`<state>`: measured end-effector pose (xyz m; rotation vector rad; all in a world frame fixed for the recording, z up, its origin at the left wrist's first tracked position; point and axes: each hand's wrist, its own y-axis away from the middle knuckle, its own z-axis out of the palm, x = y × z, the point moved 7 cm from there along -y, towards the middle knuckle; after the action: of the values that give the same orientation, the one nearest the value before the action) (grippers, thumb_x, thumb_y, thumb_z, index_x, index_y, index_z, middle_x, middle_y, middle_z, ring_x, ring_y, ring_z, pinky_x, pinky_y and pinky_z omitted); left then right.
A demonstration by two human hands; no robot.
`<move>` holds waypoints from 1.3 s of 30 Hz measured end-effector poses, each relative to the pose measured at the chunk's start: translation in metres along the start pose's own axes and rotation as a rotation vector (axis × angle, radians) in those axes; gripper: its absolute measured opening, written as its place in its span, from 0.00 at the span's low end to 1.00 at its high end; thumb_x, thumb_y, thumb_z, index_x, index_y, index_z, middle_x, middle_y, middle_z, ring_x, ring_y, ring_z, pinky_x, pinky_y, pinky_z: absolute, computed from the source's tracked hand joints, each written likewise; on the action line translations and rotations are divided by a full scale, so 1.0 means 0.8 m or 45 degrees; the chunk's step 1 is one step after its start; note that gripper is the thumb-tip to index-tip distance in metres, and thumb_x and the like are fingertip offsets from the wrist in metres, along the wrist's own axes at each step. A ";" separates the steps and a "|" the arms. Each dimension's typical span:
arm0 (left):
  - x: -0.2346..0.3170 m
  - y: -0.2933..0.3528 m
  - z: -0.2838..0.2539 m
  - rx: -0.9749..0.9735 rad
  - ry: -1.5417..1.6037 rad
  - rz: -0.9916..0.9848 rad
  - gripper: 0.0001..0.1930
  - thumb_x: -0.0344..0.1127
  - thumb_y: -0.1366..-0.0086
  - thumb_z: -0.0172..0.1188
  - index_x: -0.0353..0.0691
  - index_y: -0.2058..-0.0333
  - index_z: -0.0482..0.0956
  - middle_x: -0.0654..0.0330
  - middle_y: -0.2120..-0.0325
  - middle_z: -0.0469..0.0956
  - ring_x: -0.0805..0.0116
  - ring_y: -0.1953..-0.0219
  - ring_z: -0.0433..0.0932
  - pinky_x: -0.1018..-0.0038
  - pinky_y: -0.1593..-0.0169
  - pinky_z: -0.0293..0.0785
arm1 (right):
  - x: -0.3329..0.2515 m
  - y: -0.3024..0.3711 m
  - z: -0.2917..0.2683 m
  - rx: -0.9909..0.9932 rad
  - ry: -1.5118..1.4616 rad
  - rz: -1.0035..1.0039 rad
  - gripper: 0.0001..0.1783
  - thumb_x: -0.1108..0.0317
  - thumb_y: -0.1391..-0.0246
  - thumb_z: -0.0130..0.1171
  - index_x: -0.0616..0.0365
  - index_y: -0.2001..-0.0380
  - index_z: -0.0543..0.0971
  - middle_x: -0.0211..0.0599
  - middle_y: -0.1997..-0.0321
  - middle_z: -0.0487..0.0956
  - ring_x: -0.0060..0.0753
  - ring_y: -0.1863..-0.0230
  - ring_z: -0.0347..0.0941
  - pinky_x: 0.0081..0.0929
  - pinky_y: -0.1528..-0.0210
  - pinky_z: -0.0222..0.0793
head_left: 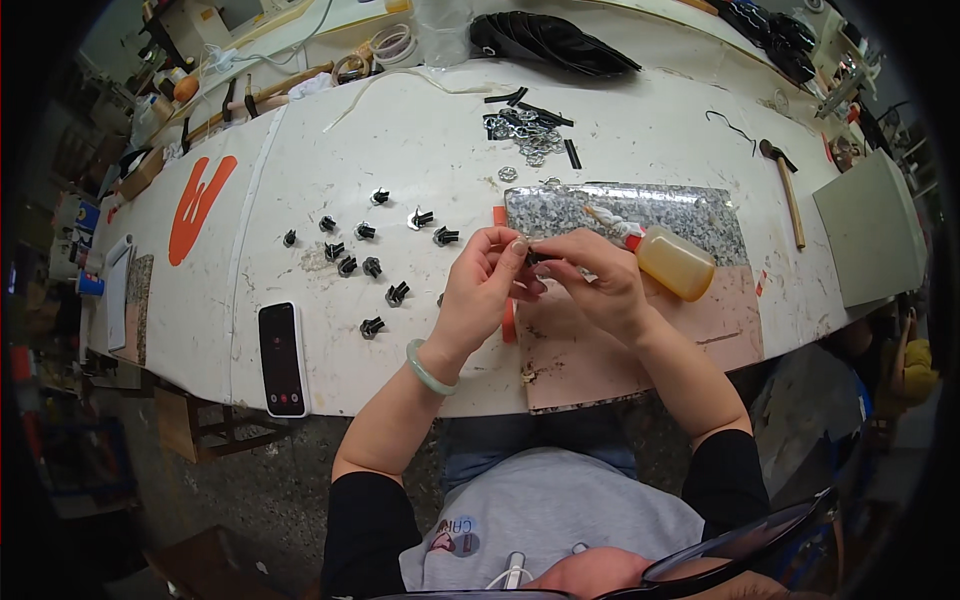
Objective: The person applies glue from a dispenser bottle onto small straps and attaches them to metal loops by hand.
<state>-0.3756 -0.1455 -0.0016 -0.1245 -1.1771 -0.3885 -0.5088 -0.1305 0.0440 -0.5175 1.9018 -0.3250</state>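
To do this step well, we judged, the small dark piece [533, 258] needed a steady pinch from one hand while the other worked its free side with light, short pushes. It sat between the two sets of fingertips, above the near left part of the slab [728, 212] and its pink board [690, 325], so we thought it best to keep both wrists low and the thumbs close together, where a slip would carry it only a little way. Pressing near its edges rather than across its middle seemed wise too, since the fingers hid much of it and its lie was better felt than seen. The left hand [482, 282] was nearly closed, thumb and forefinger brought together on the piece, the other fingers curled loosely beneath. The right hand [606, 284] came in from the other side, its thumb and forefinger also drawn down to a narrow pinch on the piece, the palm turned down; we could not tell which hand bore the firmer hold. The bottle [677, 264] of amber liquid lay just beside the right hand, so we would have kept that elbow and wrist from swinging outward. Black clusters [397, 293] lay scattered on the table [330, 375] left of the hands, and metal rings [535, 135] with dark strips [572, 153] were heaped beyond the slab.
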 end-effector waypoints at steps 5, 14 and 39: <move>0.014 0.005 0.005 0.053 -0.150 0.203 0.11 0.35 0.33 0.49 0.32 0.59 0.66 0.58 0.71 0.77 0.73 0.69 0.78 0.79 0.66 0.77 | -0.012 0.000 0.000 -0.005 0.112 -0.237 0.16 0.83 0.59 0.60 0.59 0.63 0.79 0.38 0.65 0.79 0.33 0.64 0.76 0.25 0.64 0.74; 0.015 0.004 -0.004 0.083 -0.181 0.179 0.12 0.34 0.35 0.53 0.31 0.58 0.71 0.56 0.71 0.79 0.72 0.69 0.80 0.79 0.65 0.75 | -0.017 -0.002 -0.002 0.032 0.032 -0.232 0.14 0.83 0.59 0.61 0.61 0.66 0.78 0.39 0.63 0.79 0.35 0.64 0.76 0.27 0.61 0.73; 0.032 0.012 -0.012 0.200 -0.186 0.518 0.11 0.27 0.39 0.57 0.29 0.59 0.76 0.59 0.67 0.79 0.78 0.65 0.77 0.83 0.61 0.75 | -0.035 0.003 -0.003 0.035 0.392 -0.559 0.11 0.79 0.62 0.62 0.57 0.70 0.77 0.32 0.66 0.78 0.32 0.63 0.73 0.28 0.60 0.61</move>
<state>-0.3553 -0.1451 0.0189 -0.2536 -1.2866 0.0732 -0.5029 -0.1148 0.0665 -0.9105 2.0626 -0.7512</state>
